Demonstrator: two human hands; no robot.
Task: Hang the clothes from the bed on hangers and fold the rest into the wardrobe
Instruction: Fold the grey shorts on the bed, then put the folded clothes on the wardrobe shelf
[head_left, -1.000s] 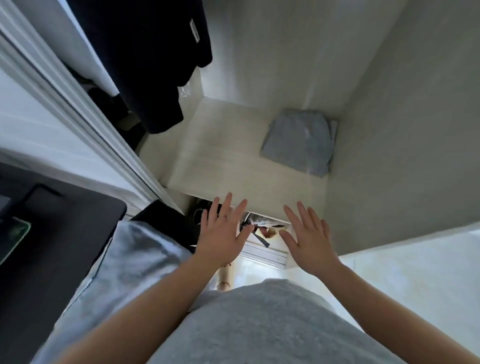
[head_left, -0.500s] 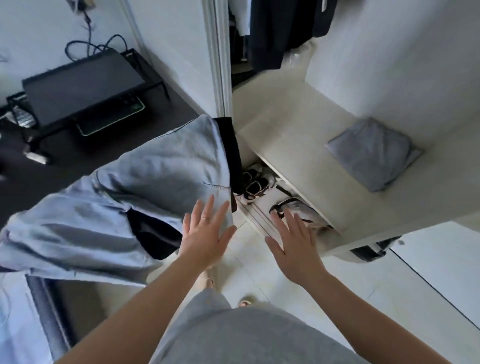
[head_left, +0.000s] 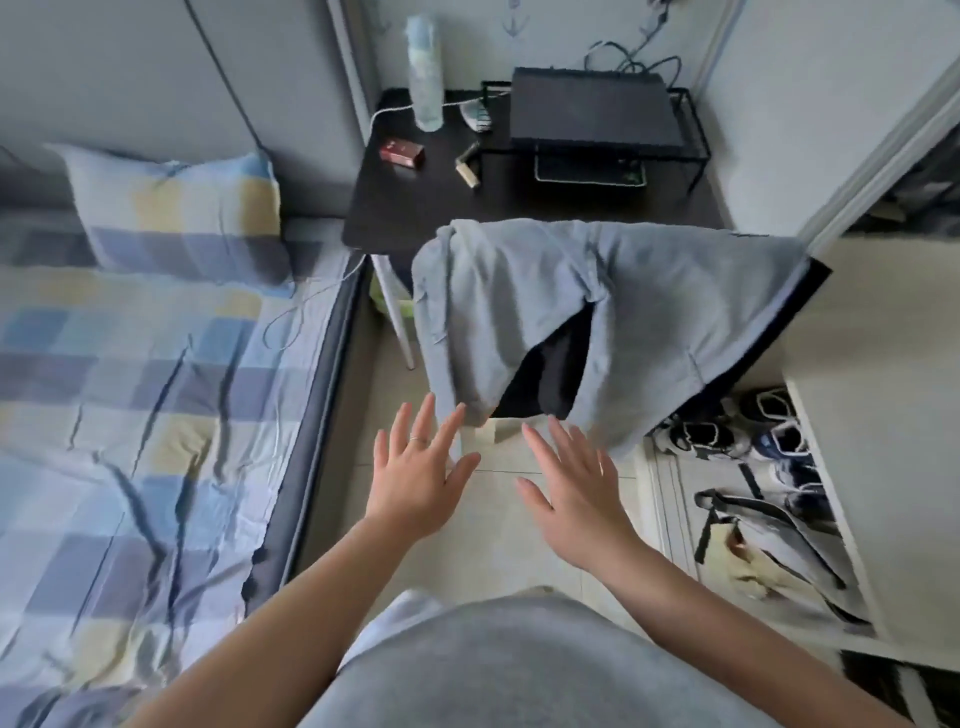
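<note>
A grey garment (head_left: 613, 312) hangs draped over the back of a dark chair (head_left: 550, 374) in front of me. My left hand (head_left: 415, 473) and my right hand (head_left: 576, 493) are both held out flat with fingers spread, holding nothing, just below the garment's lower edge and apart from it. The bed (head_left: 145, 415) with a checked blue and yellow sheet lies on the left; I see no loose clothes on the part in view. The wardrobe's pale shelf (head_left: 883, 415) is at the right edge.
A checked pillow (head_left: 176, 218) lies at the bed's head. A black desk (head_left: 467, 208) behind the chair carries a bottle (head_left: 426, 78), a black device on a rack (head_left: 592, 109) and small items. Shoes (head_left: 727, 431) and a bag (head_left: 769, 545) sit under the wardrobe shelf.
My view has swung left from the wardrobe shelf with its folded grey garment to the chair, desk and bed. Both hands stay open and empty in front of me.
</note>
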